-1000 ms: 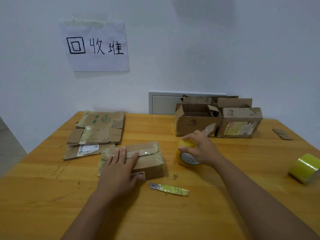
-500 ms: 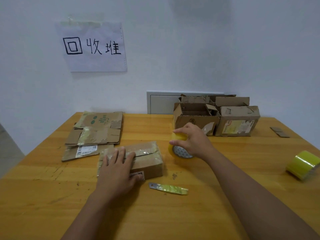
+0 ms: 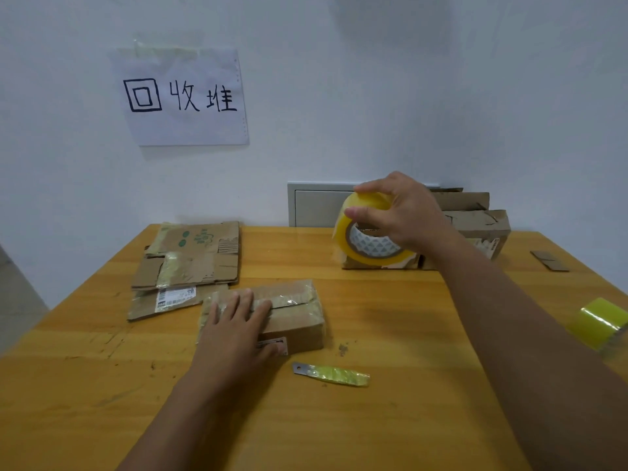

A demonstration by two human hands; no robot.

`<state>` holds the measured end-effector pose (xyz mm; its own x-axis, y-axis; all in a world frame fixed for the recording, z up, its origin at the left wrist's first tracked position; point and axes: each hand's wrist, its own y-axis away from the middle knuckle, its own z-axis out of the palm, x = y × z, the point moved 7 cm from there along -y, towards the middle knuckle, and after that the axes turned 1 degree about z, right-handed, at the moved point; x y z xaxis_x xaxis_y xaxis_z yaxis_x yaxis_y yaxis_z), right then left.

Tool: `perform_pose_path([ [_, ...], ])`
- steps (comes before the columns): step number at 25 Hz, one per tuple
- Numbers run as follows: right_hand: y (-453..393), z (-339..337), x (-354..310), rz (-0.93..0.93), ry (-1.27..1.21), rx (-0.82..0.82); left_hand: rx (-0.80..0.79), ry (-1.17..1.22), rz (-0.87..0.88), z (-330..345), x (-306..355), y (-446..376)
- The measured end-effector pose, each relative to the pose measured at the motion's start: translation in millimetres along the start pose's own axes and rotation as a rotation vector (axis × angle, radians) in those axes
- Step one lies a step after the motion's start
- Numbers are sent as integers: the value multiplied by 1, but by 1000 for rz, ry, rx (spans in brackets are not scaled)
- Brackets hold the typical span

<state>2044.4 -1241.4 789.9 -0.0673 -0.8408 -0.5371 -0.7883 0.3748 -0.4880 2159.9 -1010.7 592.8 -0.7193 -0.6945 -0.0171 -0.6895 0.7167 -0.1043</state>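
Right hand gripping yellow-tinted clear tape roll, airborne, up-right of small taped brown cardboard box; left hand flat on box, fingers straight.

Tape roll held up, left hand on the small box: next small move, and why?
Probably bring the tape roll down to the small box: the right hand grips it in the air; the left hand rests flat on that box.

A right hand grips a yellow tape roll above a wooden table; the left hand presses flat on a taped cardboard box.
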Motion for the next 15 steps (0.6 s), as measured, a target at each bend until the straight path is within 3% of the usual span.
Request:
perform_pose_path([
  [8, 21, -1, 7, -40, -139, -14, -142, 182, 149, -9, 73, -40],
  [11, 28, 2, 23, 15, -231, -3, -199, 675, 112, -23, 100, -49],
  [13, 34, 5, 34, 51, -303, 10, -205, 1147, -35, -30, 96, -49],
  [15, 38, 8, 41, 66, -344, 13, -199, 1387, -201, -27, 87, -52],
])
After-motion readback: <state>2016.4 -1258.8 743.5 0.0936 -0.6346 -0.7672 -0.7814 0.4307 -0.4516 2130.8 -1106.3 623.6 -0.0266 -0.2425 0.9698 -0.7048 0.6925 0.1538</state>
